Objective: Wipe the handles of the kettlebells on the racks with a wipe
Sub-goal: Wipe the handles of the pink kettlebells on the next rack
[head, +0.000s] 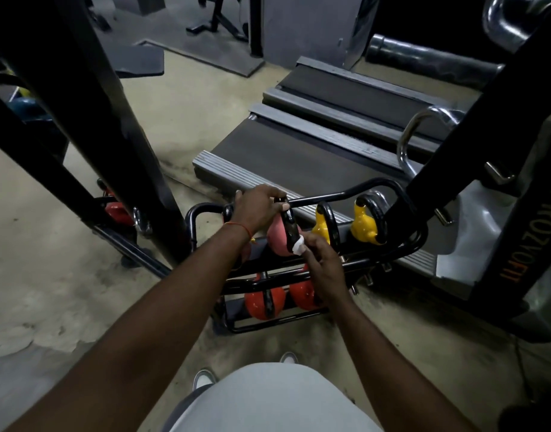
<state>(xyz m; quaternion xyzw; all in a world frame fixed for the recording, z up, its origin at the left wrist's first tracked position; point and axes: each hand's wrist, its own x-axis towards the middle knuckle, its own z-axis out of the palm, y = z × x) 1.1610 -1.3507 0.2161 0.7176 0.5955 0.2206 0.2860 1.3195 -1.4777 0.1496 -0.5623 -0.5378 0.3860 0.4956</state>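
Head view of a low, two-tier black tubular steel rack standing on a concrete floor beside the grey deck of a treadmill. The left hand is closed over the top of the black handle of a pink kettlebell on the upper tier, steadying it. The right hand pinches a small crumpled white wipe between thumb and fingertips and presses it against the lower right part of that same handle, where handle meets bell.

To the right on the upper tier stand two yellow kettlebells with black handles; on the lower tier sit two orange-red kettlebells, the right one partly hidden behind the right wrist. A further red kettlebell is seen behind the black upright frame at left.

Judged from this arrangement, the work is in mid-course: the pink bell's handle is being wiped now. Whether the yellow and orange-red handles are already cleaned cannot be told, since no moisture or sheen distinguishes them; any not yet wiped remain to be done.
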